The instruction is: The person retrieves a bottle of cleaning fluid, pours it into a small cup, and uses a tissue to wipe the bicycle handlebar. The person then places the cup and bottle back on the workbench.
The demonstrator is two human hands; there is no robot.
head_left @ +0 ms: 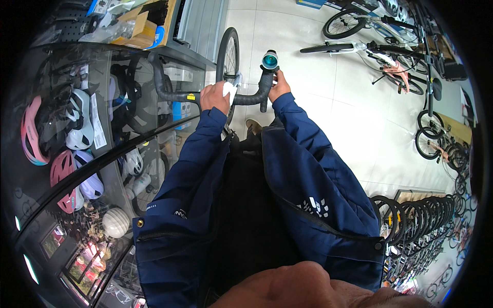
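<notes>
A road bike's black drop handlebar point(250, 98) crosses in front of me, with the front wheel point(227, 55) beyond it. My left hand point(214, 97) lies closed over the bar left of its middle. A crumpled white cloth or tissue point(229, 92) pokes out of its fingers. On the bar's right bend, my right hand point(280, 86) is closed around the outer side, its fingertips partly hidden. Just ahead of that hand, at the bar's forward end, is a round dark piece with a shiny teal face point(269, 61).
At my left stands a glass display case point(123, 154) with several helmets point(80, 120). An open cardboard box point(138, 28) sits on a cabinet ahead to the left. Parked bikes point(354, 47) stand far right, and a row of wheels point(411, 218) lines the near right.
</notes>
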